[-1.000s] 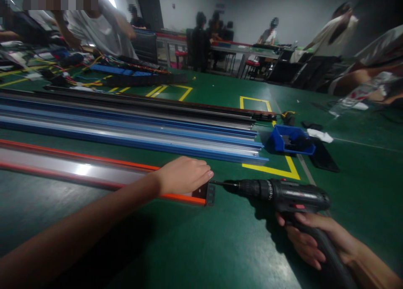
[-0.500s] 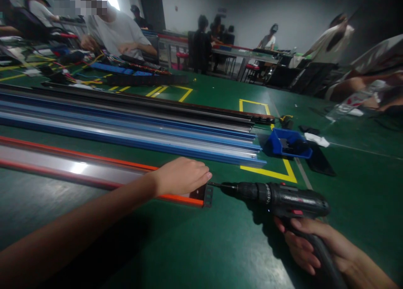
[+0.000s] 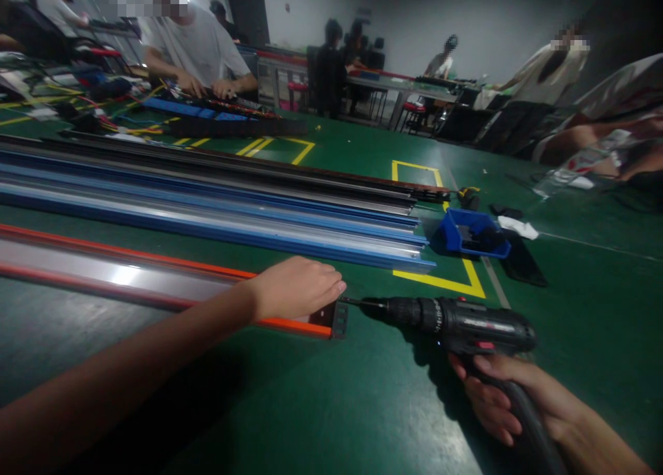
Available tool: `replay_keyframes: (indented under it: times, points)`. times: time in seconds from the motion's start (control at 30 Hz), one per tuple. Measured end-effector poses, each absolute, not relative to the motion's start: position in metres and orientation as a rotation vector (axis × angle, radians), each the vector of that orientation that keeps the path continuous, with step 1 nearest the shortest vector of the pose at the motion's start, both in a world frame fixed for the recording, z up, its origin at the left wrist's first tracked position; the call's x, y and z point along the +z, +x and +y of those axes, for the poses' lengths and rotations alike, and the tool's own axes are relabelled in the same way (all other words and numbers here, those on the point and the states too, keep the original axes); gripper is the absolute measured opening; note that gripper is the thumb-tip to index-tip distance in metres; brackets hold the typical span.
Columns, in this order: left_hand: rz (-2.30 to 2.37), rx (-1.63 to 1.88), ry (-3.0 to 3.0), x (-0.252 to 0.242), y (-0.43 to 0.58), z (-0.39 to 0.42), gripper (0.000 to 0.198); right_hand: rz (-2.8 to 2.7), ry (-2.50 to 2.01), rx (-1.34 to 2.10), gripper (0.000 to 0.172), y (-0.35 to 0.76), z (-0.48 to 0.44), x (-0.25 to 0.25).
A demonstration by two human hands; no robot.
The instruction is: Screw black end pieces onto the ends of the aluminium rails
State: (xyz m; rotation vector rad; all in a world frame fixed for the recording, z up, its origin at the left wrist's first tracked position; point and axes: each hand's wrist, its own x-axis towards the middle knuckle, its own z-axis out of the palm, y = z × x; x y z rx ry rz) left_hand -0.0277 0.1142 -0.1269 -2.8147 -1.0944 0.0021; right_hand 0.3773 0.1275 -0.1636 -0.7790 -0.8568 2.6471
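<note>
My right hand (image 3: 500, 399) is wrapped round the handle of a black cordless drill (image 3: 466, 323), which lies level and points left. Its long thin bit (image 3: 357, 302) reaches the dark end cap (image 3: 339, 320) of an orange-edged metal channel (image 3: 129, 275). Over that end of the channel rests my left hand (image 3: 300, 285), its fingers bent down close to the bit's tip. The left fingertips are turned away, so what they pinch, if anything, is hidden.
Behind the channel lies a stack of blue and black rails (image 3: 233, 216). A blue bin (image 3: 474, 237) with dark parts stands at right, beside a dark flat object (image 3: 523, 264). Across the green table (image 3: 352, 406) a person in a white shirt (image 3: 199, 43) handles parts; other people sit farther back.
The drill and both hands keep nearly the same pose against the channel, with a slight shift of the whole view. The person opposite has lowered their hands to the parts.
</note>
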Motion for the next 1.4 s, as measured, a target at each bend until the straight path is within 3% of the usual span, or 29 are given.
replay_keyframes:
  times: [0.37, 1.2, 1.4]
  points:
    - [-1.242, -0.079, -2.876, -0.127, -0.027, 0.115, 0.023, -0.86, -0.82, 2.617, 0.026, 0.385, 0.127, -0.174]
    - [-1.225, -0.118, -2.87, -0.131, -0.029, 0.115, 0.022, -0.88, -0.773, 2.65, 0.03, 0.381, 0.129, -0.178]
    - [-1.293, -0.125, -2.893, -0.131, -0.03, 0.115, 0.025, -0.779, -0.598, 2.609, 0.026, 0.378, 0.125, -0.195]
